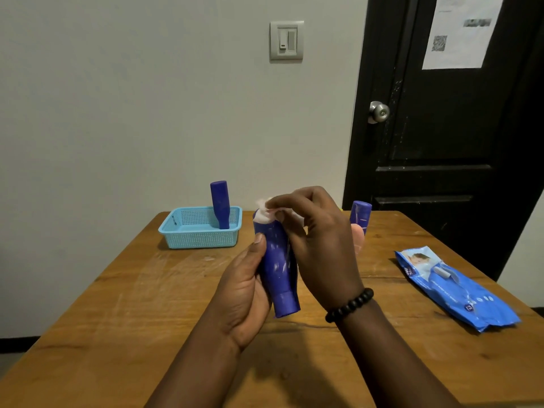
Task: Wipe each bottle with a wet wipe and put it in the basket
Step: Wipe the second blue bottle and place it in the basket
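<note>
Above the wooden table (pixel 117 313), the left hand (pixel 241 293) grips a blue bottle (pixel 278 269), cap down. The right hand (pixel 321 245) pinches a white wipe (pixel 262 214) against its upper end. Another bottle (pixel 220 203) stands in the basket (pixel 194 238).

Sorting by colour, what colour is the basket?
Light blue basket, seen in the head view.

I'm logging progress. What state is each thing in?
Held bottle: left hand grips it, cap toward the camera.
Wipe: right hand pinches it on the bottle's end.
Basket: one bottle inside, leaning.
Third bottle: on table, unwiped.
Wipes pack: lying flat.
Door: closed.
</note>
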### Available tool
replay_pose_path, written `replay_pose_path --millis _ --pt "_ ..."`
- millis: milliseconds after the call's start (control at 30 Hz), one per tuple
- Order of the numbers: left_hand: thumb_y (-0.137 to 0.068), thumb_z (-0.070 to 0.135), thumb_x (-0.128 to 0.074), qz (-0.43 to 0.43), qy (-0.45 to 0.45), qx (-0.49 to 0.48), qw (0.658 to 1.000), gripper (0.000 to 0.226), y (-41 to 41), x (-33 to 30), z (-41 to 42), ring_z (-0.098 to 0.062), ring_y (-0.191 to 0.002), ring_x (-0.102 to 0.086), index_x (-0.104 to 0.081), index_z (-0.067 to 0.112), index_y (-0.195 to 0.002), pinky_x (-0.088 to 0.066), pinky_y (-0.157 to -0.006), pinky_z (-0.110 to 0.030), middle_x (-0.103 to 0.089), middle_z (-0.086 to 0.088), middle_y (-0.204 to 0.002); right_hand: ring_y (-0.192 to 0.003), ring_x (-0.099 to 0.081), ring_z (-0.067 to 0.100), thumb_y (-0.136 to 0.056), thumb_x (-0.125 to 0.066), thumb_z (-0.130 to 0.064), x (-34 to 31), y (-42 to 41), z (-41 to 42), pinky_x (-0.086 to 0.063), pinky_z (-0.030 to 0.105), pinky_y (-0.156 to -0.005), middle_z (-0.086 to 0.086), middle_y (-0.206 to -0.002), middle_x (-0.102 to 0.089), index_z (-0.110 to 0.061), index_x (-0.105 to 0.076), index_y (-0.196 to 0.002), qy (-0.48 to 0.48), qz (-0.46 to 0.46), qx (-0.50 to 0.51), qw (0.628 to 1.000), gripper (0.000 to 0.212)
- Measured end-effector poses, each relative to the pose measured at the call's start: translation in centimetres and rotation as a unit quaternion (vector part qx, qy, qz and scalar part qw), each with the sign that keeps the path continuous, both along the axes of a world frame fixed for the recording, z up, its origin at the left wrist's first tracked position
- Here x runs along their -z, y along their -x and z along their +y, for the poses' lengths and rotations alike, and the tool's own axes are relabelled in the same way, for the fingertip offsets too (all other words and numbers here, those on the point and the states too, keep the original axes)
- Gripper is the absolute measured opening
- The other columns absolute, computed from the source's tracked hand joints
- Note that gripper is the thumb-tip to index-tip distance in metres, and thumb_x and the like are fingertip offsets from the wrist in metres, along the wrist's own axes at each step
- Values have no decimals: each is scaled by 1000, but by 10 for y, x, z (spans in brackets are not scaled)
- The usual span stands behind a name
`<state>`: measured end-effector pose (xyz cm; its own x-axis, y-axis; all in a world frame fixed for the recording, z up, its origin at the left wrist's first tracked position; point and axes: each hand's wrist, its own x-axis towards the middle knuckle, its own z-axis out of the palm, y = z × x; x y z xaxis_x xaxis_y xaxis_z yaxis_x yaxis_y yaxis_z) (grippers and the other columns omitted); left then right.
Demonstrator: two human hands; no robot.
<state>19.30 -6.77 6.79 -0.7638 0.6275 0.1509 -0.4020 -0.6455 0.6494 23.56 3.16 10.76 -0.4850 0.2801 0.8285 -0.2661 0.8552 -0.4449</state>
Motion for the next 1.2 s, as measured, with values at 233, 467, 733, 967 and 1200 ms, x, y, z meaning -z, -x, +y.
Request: replay_pose_path --millis 233,467,733,967,1200 --pt "-84 23 -54 32 66 -23 997 31 12 7 -8 -16 -94 -70 -71 12 -109 -60 -78 -29 -74 -10 -103 -99 -56 -5 -88 -67 -9 -3 -4 4 -43 5 -79 -7 -106 -64 -19 -67 -106 64 10 -56 996 21" --pt "-83 20 -52 42 28 -31 998 30 11 3 -8 -12 -84 -73 -80 16 -92 -59 -77 -26 -76 -5 -92 -97 -59 1 -87 -68 -9 -8 -7 3 -45 6 -79 -5 -104 -65 -16 -70 -101 36 -9 -79 996 16" --pt "-95 31 -45 -39 -3 -16 999 35 20 10 -11 -13 -75 -70 -69 10 -109 -61 -69 -29 -73 -6 -90 -103 -61 4 -84 -68 -1 38 -45 -5 -48 8 -78 -9 -103 -65 -14 -73 -98 91 -45 -183 978 20" --pt "-85 27 -63 -78 -37 27 996 25 11 19 -5 -15 -76 -72 -82 12 -88 -61 -67 -27 -73 -9 -92 -102 -63 8 -86 -67 -1 20 -36 -4 -50 16 -81 -8 -102 -67 -16 -71 -101 103 -23 -171 980 21" --pt "-49 19 -97 -37 -82 40 995 46 13 10 -8 -17 -81 -74 -82 12 -92 -62 -73 -31 -74 -9 -96 -104 -58 -3 -85 -68 -1 4 -40 -8 -42 3 -83 -7 -105 -65 -16 -71 -100 19 -37 -142 989 22"
